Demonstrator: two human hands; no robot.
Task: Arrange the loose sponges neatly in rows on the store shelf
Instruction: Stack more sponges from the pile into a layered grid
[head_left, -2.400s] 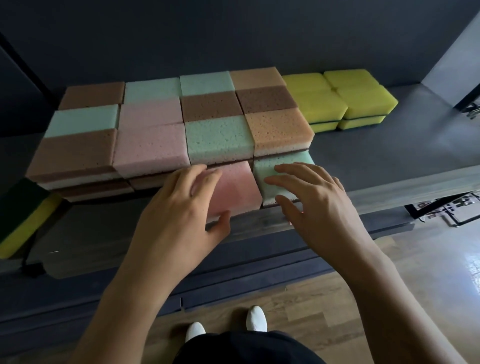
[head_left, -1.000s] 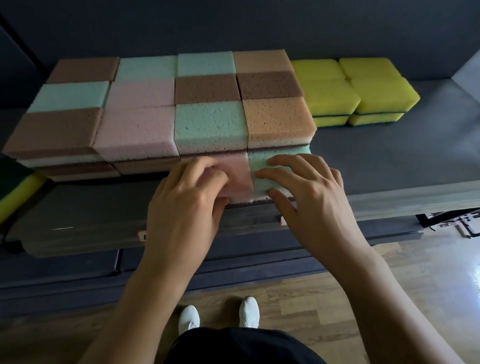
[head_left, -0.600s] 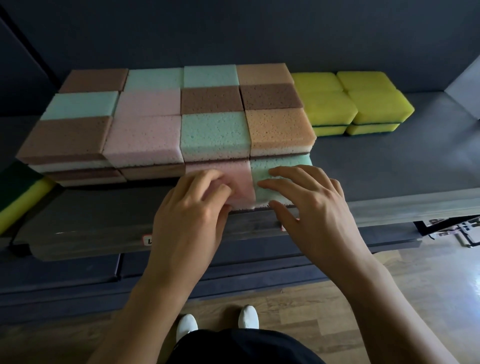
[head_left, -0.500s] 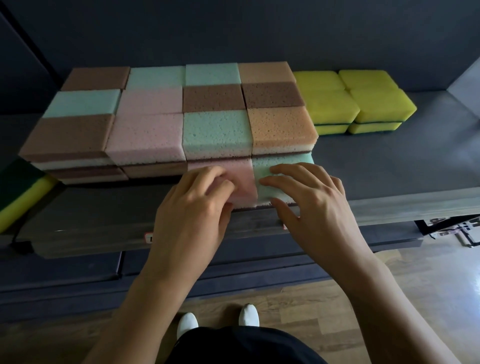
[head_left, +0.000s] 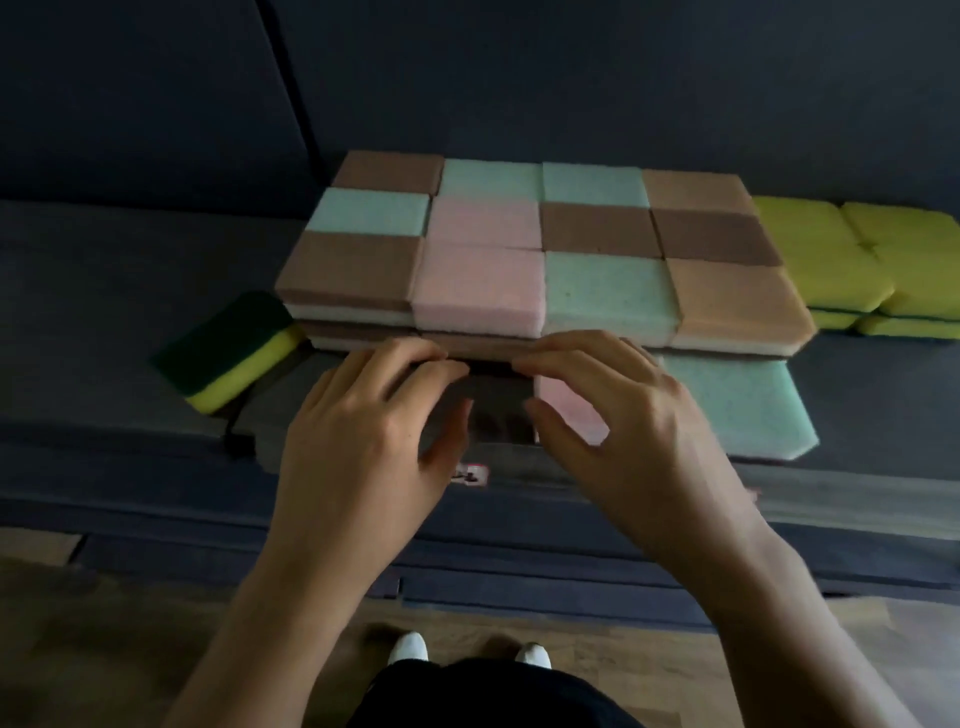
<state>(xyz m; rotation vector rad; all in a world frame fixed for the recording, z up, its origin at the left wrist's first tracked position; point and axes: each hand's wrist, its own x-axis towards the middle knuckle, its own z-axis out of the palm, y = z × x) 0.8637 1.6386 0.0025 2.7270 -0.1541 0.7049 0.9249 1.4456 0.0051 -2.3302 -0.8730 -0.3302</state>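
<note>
Right hand (head_left: 623, 415) has shifted left off the mint sponge (head_left: 737, 405) onto the pink sponge (head_left: 571, 410), fingers curled over it, thumb at its left edge. Left hand (head_left: 363, 431) is bent-fingered beside the gap; grip unclear. Front row probably extends leftward along the shelf (head_left: 883, 395). Sponges: porous, soft-cornered rectangular blocks.

Patchwork block of sponges (head_left: 519, 249) in brown, mint, pink, orange; yellow sponges (head_left: 831, 249) right; green-and-yellow sponge (head_left: 228, 358) left; dark grey shelf (head_left: 883, 405).
</note>
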